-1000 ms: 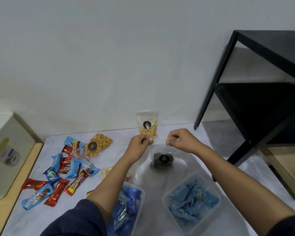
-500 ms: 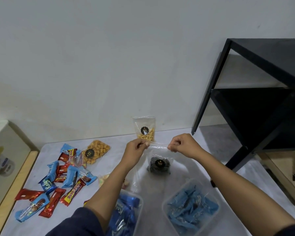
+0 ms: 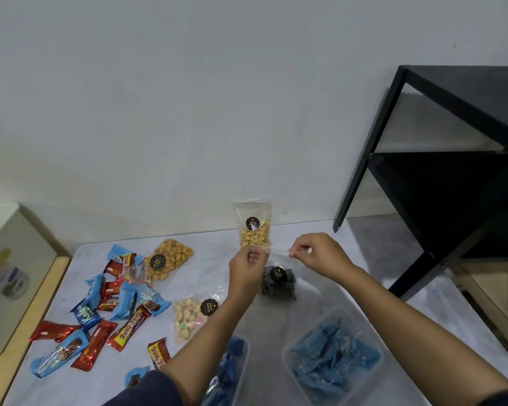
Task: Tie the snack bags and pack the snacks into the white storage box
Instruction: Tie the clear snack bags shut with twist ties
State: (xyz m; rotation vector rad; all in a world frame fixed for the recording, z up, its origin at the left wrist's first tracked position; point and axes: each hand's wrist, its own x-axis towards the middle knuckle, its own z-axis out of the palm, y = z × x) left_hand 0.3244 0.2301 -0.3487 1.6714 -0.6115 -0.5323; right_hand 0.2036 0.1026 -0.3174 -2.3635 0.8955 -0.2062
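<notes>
A clear snack bag point(image 3: 277, 281) with dark snacks and a black round label hangs above the table. My left hand point(image 3: 248, 266) pinches its top edge at the left end and my right hand point(image 3: 317, 254) pinches the right end, stretching the strip between them. Behind it a bag of tan nuts point(image 3: 253, 227) stands against the wall. Another tan snack bag point(image 3: 167, 259) lies flat at the left, and a bag of pastel snacks point(image 3: 189, 316) lies beside my left forearm. A white storage box point(image 3: 9, 276) stands at the far left.
Red and blue candy bars point(image 3: 106, 312) are scattered over the left of the table. Two clear tubs of blue wrapped snacks sit near me, one on the right point(image 3: 333, 361), one under my left arm point(image 3: 229, 373). A black metal shelf point(image 3: 440, 183) stands at the right.
The camera tilted and shifted, so the table sits lower in view. My hands keep pinching the top of the dark snack bag, now slightly wider apart. The pastel bag shows more fully.
</notes>
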